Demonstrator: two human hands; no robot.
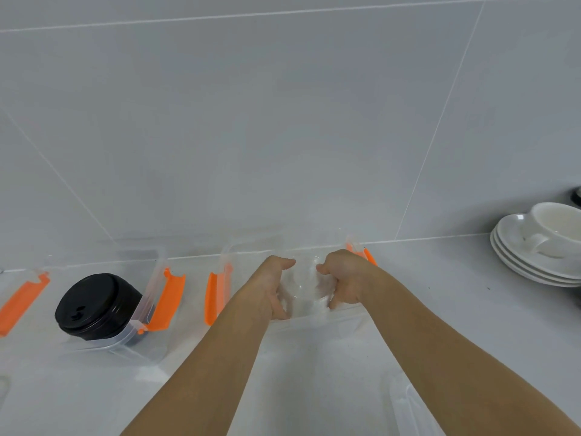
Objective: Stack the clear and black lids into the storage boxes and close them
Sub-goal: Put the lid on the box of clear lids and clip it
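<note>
Left hand and right hand both grip the clear lids at the box (latches splayed out): lower them level, centred

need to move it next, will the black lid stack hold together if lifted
The black lid stack is probably light, being nested plastic lids. It looks tilted in its clear box, so it may tip or slide apart unless steadied.

A stack of black lids, the top one showing a sip hole, lies tilted inside the left storage box, which is clear with orange latches flipped open, near the tabletop's back edge. The right storage box, alike and open, stands beside it and holds faintly visible clear lids.
</note>
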